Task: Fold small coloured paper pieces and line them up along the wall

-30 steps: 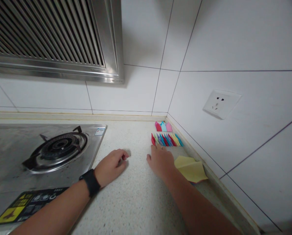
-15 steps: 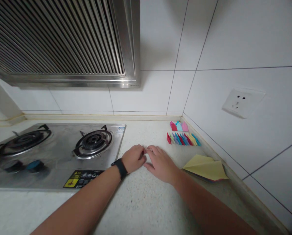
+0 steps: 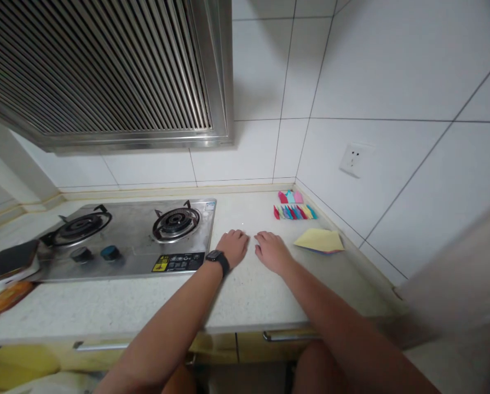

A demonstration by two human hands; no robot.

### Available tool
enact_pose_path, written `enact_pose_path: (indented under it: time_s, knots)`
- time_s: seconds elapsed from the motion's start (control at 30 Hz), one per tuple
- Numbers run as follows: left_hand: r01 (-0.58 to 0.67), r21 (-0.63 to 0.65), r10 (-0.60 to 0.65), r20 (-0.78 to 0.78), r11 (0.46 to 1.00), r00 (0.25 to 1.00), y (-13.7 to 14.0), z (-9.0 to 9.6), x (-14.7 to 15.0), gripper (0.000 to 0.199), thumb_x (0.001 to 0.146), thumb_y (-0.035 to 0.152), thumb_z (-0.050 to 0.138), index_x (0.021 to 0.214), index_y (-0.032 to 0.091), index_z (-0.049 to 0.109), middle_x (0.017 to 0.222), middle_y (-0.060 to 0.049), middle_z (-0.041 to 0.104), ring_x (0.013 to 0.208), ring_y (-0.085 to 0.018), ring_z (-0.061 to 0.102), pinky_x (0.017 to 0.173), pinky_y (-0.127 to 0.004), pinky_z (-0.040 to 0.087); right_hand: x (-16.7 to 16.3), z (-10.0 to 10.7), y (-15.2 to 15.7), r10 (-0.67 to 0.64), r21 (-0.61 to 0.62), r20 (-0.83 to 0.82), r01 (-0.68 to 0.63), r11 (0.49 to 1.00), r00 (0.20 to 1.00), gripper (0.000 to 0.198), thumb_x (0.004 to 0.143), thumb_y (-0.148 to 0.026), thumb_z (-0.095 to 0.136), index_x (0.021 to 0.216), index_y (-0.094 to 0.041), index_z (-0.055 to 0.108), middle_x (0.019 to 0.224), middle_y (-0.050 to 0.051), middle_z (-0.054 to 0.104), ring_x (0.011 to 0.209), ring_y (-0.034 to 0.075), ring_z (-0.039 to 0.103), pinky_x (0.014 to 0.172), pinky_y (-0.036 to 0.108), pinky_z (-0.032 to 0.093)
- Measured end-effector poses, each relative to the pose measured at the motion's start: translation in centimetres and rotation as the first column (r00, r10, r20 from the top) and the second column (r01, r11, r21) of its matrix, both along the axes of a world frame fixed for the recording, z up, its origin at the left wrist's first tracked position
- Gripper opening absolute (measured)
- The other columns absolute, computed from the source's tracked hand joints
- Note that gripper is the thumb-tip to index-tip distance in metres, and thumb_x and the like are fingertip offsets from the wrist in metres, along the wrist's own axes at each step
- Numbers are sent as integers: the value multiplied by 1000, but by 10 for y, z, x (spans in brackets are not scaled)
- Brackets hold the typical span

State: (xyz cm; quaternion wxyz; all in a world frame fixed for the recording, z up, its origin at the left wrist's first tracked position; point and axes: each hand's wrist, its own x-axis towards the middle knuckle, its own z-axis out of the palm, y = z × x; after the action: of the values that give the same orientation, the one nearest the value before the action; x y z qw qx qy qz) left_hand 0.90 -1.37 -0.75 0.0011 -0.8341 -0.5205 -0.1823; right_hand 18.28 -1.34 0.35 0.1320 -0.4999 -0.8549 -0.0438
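Observation:
My left hand, with a black watch on its wrist, rests on the pale countertop with its fingers curled inward. A small gap to the right of it, my right hand lies knuckles up, thumb and fingers drawn together. What the fingertips hold, if anything, is hidden or blends with the pale surface. Beyond my right hand stands a row of folded colored paper pieces, with a few pink, red and light blue folded pieces behind. A stack of paper with a yellow sheet on top lies right of my right hand.
A steel gas stove sits to the left under a range hood. At far left are a dark flat object and an orange item. A wall socket is at right; drawer handles line the counter's front.
My view has shifted, now showing the counter's front edge and drawers. My hands, whose fingertips nearly met before, are slightly apart now. The folded paper pieces look unmoved.

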Motion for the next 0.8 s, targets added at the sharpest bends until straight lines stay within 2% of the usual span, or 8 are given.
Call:
enact_pose_path:
  time_s: [0.07, 0.17, 0.27, 0.5, 0.67, 0.73, 0.8]
  knots:
    - [41, 24, -40, -35, 999, 999, -33, -4, -2, 36, 89, 22, 44, 123, 20, 54, 123, -13, 53, 113, -26, 48, 94, -44, 39, 8, -7, -24, 18, 5, -25, -18, 1000, 1000, 38, 90, -24, 46, 127, -17, 52, 129, 11, 52, 119, 22, 46, 98, 37, 34]
    - [61, 60, -58, -53, 996, 997, -84, -13, -11, 44, 93, 29, 41, 136, 24, 44, 142, -11, 41, 131, -27, 36, 107, -47, 29, 24, -16, -61, 53, 35, -38, -51, 998, 998, 45, 91, -27, 45, 135, -17, 46, 140, 11, 44, 130, 23, 37, 106, 41, 28]
    - [68, 58, -63, -83, 996, 995, -125, -18, -21, 54, 94, 41, 38, 145, 25, 31, 150, -10, 30, 138, -28, 27, 110, -50, 26, 38, -20, -91, 62, 21, -29, -61, 998, 998, 49, 92, -31, 43, 139, -18, 41, 146, 10, 39, 135, 24, 31, 111, 45, 23]
    - [9, 67, 1, -152, 998, 988, -172, -16, -28, 64, 93, 51, 36, 149, 25, 19, 154, -10, 19, 141, -29, 19, 111, -50, 26, 54, -30, -133, 37, 18, -20, -37, 999, 999, 57, 94, -41, 39, 146, -20, 30, 151, 8, 29, 140, 25, 24, 113, 51, 19]
    - [11, 54, -1, -175, 998, 985, -205, -13, -31, 73, 89, 52, 46, 150, 28, 15, 155, -8, 14, 141, -31, 18, 111, -50, 26, 66, -38, -157, 40, 39, -37, -39, 998, 998, 65, 89, -40, 48, 148, -19, 26, 152, 10, 25, 140, 28, 22, 113, 54, 18]
    - [8, 33, -2, -182, 999, 983, -222, -10, -33, 77, 85, 48, 54, 149, 27, 18, 155, -8, 14, 141, -31, 20, 111, -50, 28, 74, -38, -167, 86, 28, -51, -84, 996, 995, 70, 88, -39, 50, 149, -19, 22, 152, 9, 24, 140, 27, 23, 114, 52, 21]
    - [23, 14, -20, -179, 1000, 984, -240, -6, -38, 70, 83, 40, 59, 146, 29, 29, 154, -8, 19, 138, -31, 26, 109, -48, 34, 85, -37, -179, 137, 5, -66, -137, 990, 988, 66, 90, -35, 47, 149, -19, 22, 151, 7, 27, 139, 25, 25, 114, 48, 26]
